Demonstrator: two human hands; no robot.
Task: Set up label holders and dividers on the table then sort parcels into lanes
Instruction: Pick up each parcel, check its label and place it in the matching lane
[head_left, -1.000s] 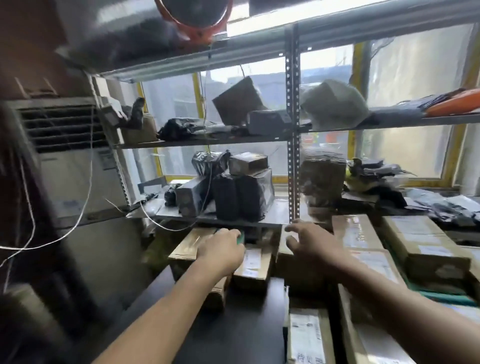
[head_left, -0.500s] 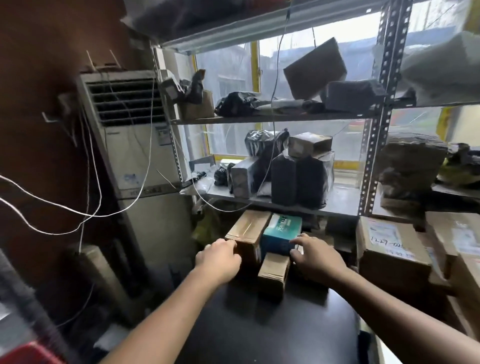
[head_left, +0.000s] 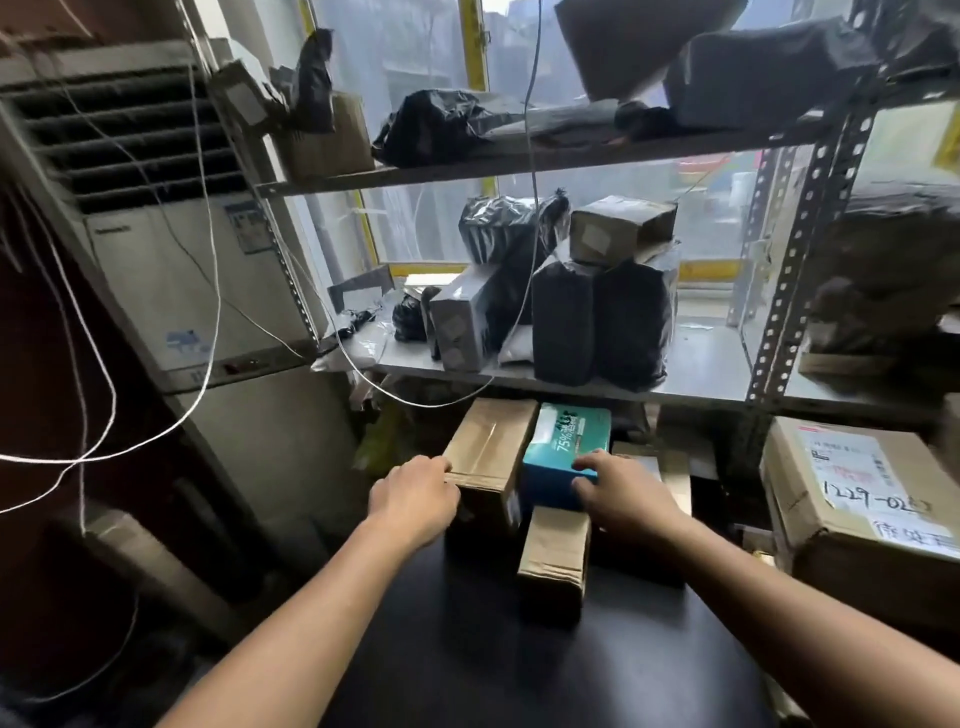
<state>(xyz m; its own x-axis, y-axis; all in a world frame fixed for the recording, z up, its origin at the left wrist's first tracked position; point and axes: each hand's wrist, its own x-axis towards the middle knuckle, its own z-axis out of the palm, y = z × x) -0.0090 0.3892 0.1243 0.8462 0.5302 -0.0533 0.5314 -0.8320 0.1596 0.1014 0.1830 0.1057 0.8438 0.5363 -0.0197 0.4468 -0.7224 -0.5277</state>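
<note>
The teal box (head_left: 563, 441), just off centre toward 12 o'clock, has "75%" printed in white on its top; the smaller print around it is too blurred to read. At 3 o'clock, the white label (head_left: 860, 475) on the large cardboard parcel (head_left: 810, 525) bears a handwritten number starting "1229-0". The markings on the air conditioner (head_left: 171, 291) at 9 o'clock cannot be read.

Rack: steel shelving (head_left: 795, 249) rises just beyond your left hand (head_left: 413, 499) and right hand (head_left: 623, 493).
Window: yellow-framed panes (head_left: 415, 228) behind it, dull daylight.
Air conditioner: white unit (head_left: 171, 280) left of your left hand, cables (head_left: 217, 312) draped across.
Surface: dark surface (head_left: 519, 675) under your forearms.
</note>
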